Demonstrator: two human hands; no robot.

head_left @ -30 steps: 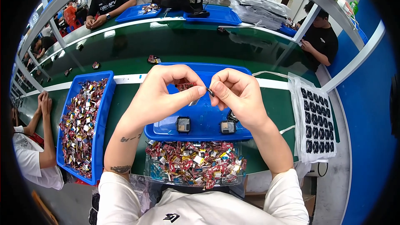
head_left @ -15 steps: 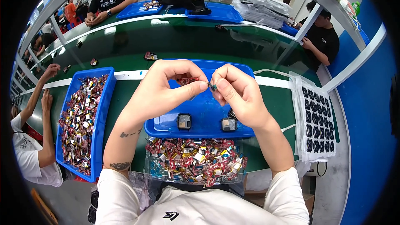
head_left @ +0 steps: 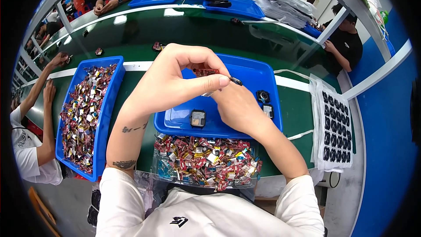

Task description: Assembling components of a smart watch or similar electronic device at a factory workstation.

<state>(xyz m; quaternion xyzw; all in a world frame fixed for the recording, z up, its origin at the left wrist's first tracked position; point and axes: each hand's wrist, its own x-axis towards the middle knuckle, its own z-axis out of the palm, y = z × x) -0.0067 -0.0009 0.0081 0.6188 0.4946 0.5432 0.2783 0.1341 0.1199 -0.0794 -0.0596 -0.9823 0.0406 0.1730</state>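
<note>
My left hand [head_left: 175, 79] is raised over the blue tray [head_left: 258, 77], thumb and forefinger pinched on a small part with a thin black tip [head_left: 235, 80] and a red piece [head_left: 206, 72] showing in the gap of the fingers. My right hand [head_left: 241, 107] sits just under and behind it. Its fingers reach up to the same part and are mostly hidden by the left hand. In the tray below lie a square black case [head_left: 198, 118] and two smaller black parts [head_left: 264, 97].
A clear bin of small red parts [head_left: 206, 158] stands against my chest. A long blue bin of the same parts [head_left: 85, 109] is at the left, beside another person's arms [head_left: 44, 105]. A white sheet of black parts [head_left: 335, 127] lies at the right. More people sit across the green belt [head_left: 144, 24].
Both hands have come closer and lower. The left hand has slid over the right, which earlier faced it with fingertips meeting. The person at the left has raised an arm.
</note>
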